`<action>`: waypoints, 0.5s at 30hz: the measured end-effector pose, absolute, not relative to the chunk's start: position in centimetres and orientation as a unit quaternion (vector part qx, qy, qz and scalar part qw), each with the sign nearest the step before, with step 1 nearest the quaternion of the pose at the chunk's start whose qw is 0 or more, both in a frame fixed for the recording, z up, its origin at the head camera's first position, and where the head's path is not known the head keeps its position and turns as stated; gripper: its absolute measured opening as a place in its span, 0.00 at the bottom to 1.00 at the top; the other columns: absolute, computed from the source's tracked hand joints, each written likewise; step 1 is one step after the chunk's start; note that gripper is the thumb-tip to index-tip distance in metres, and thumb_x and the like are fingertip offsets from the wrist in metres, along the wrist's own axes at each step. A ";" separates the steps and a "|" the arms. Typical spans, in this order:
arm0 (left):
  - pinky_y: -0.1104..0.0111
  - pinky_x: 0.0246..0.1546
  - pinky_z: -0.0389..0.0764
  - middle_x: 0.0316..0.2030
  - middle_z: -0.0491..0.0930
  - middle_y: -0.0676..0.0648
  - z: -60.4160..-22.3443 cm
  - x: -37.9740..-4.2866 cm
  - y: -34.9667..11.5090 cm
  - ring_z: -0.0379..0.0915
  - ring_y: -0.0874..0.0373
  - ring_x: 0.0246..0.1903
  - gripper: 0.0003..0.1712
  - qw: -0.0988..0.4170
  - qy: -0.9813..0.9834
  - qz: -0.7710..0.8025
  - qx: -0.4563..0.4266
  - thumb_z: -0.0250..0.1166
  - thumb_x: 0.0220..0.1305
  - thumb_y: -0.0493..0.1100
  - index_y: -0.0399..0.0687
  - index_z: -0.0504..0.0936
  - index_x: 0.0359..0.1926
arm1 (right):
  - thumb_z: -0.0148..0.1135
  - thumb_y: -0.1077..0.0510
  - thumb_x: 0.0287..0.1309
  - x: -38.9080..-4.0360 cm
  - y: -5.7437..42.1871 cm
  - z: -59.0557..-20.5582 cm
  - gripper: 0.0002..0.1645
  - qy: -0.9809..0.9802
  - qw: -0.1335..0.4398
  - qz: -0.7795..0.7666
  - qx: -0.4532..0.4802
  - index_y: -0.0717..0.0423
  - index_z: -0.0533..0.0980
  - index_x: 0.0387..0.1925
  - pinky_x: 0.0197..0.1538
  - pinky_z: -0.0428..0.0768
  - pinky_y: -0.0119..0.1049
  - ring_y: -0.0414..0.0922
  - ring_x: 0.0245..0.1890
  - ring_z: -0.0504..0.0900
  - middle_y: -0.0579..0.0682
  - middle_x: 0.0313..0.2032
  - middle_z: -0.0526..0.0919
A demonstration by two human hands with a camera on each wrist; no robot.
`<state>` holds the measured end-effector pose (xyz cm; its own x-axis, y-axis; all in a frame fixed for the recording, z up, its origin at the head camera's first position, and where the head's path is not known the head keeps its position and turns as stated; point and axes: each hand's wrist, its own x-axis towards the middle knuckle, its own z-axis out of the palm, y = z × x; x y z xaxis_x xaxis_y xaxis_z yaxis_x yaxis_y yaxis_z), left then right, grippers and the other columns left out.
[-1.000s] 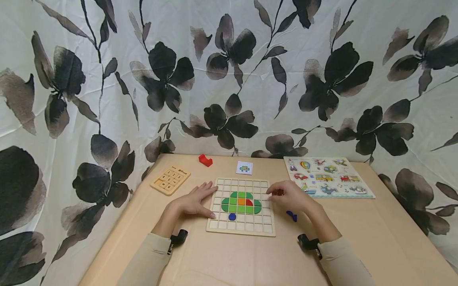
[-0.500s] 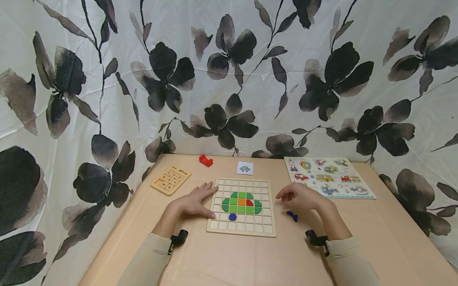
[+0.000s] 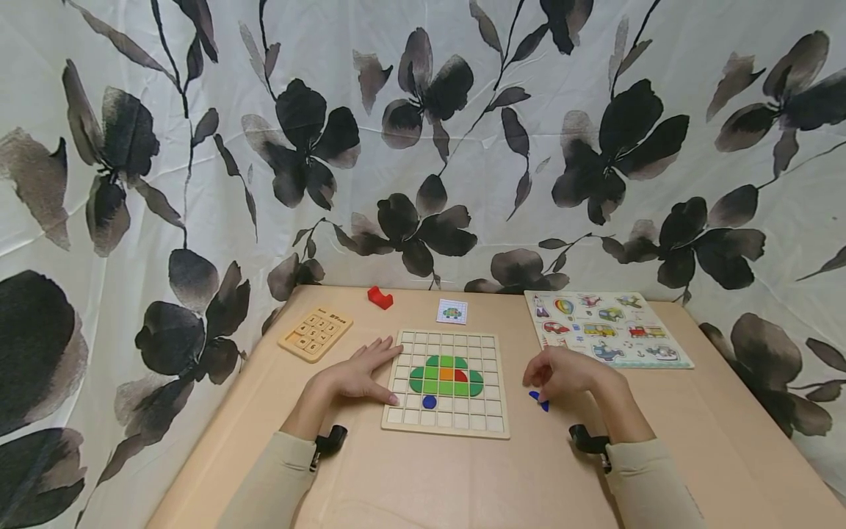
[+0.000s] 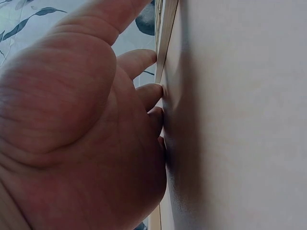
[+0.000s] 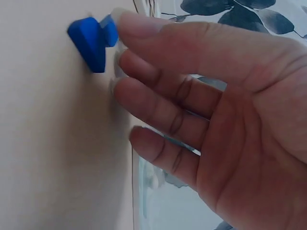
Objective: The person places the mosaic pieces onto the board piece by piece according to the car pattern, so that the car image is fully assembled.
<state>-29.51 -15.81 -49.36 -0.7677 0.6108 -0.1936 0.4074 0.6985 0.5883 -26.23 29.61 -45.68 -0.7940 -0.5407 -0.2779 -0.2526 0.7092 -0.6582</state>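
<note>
A square wooden grid board [image 3: 403, 417] lies mid-table. Set into it are green tiles [image 3: 429, 385], an orange tile [image 3: 446, 373], a red tile [image 3: 461, 375] and a round blue tile [image 3: 429, 402]. My left hand [image 3: 353, 375] rests with spread fingers along the board's left edge; the left wrist view has its fingertips [image 4: 152, 91] at the wooden rim. Right of the board, my right hand [image 3: 567, 371] is over small blue pieces [image 3: 538, 397], its fingers loosely bent. In the right wrist view the thumb tip is right at one blue piece [image 5: 88, 40]; the index finger is mostly hidden behind the thumb.
A small pattern card [image 3: 452, 311] lies behind the board, with a red block [image 3: 380, 297] to its left. A wooden number puzzle [image 3: 316, 333] is at the left. A vehicle picture puzzle [image 3: 611, 328] lies at the back right, before a flowered curtain [image 3: 515, 169].
My right hand has left the board's right edge and moved right, then down to the blue pieces. The left hand and the tiles have stayed put.
</note>
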 end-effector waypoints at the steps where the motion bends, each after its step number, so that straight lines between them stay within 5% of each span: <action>1: 0.44 0.82 0.34 0.84 0.39 0.40 -49.3 -29.5 -15.8 0.28 0.41 0.84 0.65 0.191 0.902 0.266 0.283 0.77 0.52 0.67 0.55 0.54 0.83 | 0.78 0.67 0.51 -26.3 29.6 -45.7 0.13 0.895 0.233 -0.309 -0.221 0.54 0.87 0.39 0.36 0.79 0.32 0.44 0.34 0.77 0.51 0.33 0.84; 15: 0.43 0.82 0.34 0.84 0.39 0.39 -49.2 -29.5 -15.8 0.28 0.39 0.83 0.65 0.189 0.900 0.270 0.285 0.77 0.53 0.66 0.52 0.54 0.83 | 0.76 0.68 0.53 -26.4 29.2 -45.8 0.08 0.900 0.240 -0.302 -0.200 0.55 0.86 0.35 0.32 0.77 0.32 0.42 0.27 0.77 0.47 0.28 0.84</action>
<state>-29.45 -15.84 -49.24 -0.7658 0.6154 -0.1866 0.4108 0.6914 0.5943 -26.37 29.17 -45.82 -0.8045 -0.5055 -0.3119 -0.2148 0.7372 -0.6407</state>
